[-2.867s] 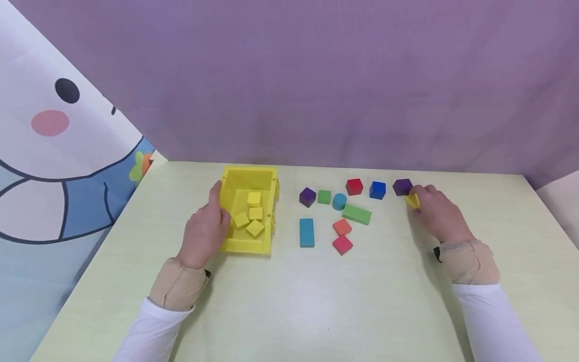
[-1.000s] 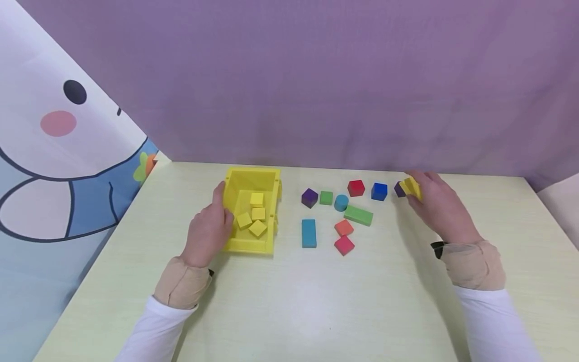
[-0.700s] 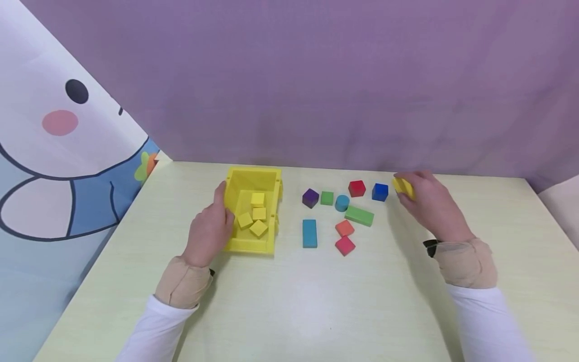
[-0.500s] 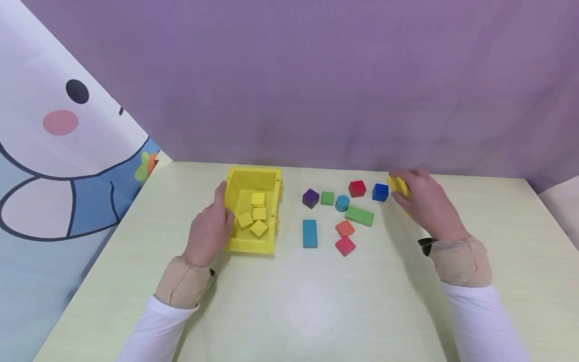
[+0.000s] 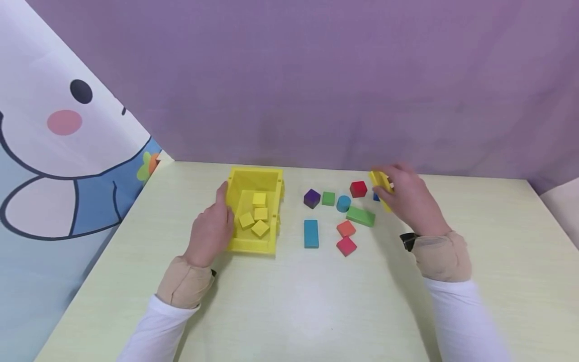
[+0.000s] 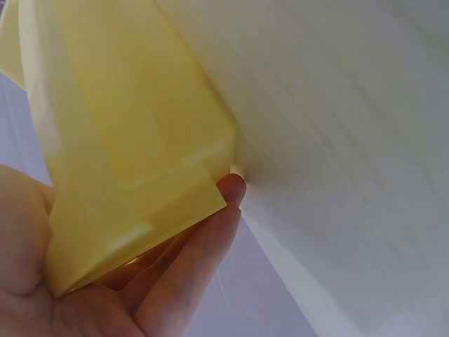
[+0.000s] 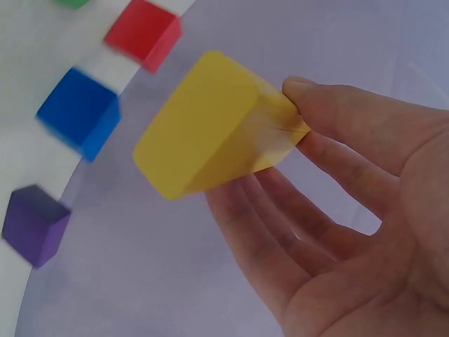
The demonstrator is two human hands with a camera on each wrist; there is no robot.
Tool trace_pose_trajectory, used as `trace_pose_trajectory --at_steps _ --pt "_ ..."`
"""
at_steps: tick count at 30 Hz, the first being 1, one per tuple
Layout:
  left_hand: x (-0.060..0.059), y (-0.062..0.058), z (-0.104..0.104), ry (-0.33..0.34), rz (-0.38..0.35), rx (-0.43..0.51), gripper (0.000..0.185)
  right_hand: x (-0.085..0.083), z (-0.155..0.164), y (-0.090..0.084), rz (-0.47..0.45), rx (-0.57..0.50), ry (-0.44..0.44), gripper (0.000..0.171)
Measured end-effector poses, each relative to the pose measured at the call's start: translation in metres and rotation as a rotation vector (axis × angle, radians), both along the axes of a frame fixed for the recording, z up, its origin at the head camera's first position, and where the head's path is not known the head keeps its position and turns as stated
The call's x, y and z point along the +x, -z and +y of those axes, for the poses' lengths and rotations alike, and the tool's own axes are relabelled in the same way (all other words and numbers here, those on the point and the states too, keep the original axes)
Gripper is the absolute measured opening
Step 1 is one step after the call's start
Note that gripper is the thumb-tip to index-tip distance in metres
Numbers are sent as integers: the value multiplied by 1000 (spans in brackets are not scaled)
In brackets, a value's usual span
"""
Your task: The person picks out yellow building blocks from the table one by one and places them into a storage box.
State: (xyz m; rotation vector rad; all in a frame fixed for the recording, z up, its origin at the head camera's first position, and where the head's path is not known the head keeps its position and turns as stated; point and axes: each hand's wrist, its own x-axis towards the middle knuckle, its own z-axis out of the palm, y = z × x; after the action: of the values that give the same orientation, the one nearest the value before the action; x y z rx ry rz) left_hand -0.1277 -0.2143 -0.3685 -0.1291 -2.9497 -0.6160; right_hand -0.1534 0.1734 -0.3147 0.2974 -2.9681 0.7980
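My left hand (image 5: 210,229) holds the left wall of a yellow plastic bin (image 5: 250,246), with several yellow cubes (image 5: 260,200) inside. In the left wrist view, the fingers (image 6: 189,281) wrap round the bin's edge (image 6: 168,200), with the thumb on the other side. Over the right part of the table, my right hand (image 5: 409,198) pinches a yellow block (image 5: 382,193) between thumb and fingers. That yellow block (image 7: 203,126) appears tilted and lifted in the right wrist view. It partly covers the blue cube (image 5: 376,197) in the head view.
Between bin and right hand lie a purple block (image 5: 311,198), green cube (image 5: 328,198), blue cylinder (image 5: 344,203), red cube (image 5: 359,189), green bar (image 5: 361,216), blue bar (image 5: 311,234) and two reddish blocks (image 5: 346,246). Another purple block (image 7: 36,225) shows in the right wrist view.
The right hand has picked the yellow block up from beside the far-right purple block and carried it left, over the blue cube. The left hand and bin stay in place.
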Motion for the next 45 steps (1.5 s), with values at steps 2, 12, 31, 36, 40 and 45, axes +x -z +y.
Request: trace_pose_trajectory --at_steps 2,12,31,36,40,45 --pt "0 0 0 3 3 0 57 0 -5 -2 -11 -12 0 48" --pt "1 2 -1 13 24 -3 55 -2 -28 -9 -33 -53 1 49" --pt "5 -1 -4 -8 23 10 44 -8 -65 -16 7 -143 -70 47" --pt "4 -2 -5 -28 -19 17 41 -9 -77 -17 7 -162 -85 48" --pt "3 -1 -4 -30 -30 20 38 -10 -87 -20 -5 -180 -85 49" --pt "2 -1 -1 -29 -15 16 33 -12 -102 -23 -33 -196 -65 50"
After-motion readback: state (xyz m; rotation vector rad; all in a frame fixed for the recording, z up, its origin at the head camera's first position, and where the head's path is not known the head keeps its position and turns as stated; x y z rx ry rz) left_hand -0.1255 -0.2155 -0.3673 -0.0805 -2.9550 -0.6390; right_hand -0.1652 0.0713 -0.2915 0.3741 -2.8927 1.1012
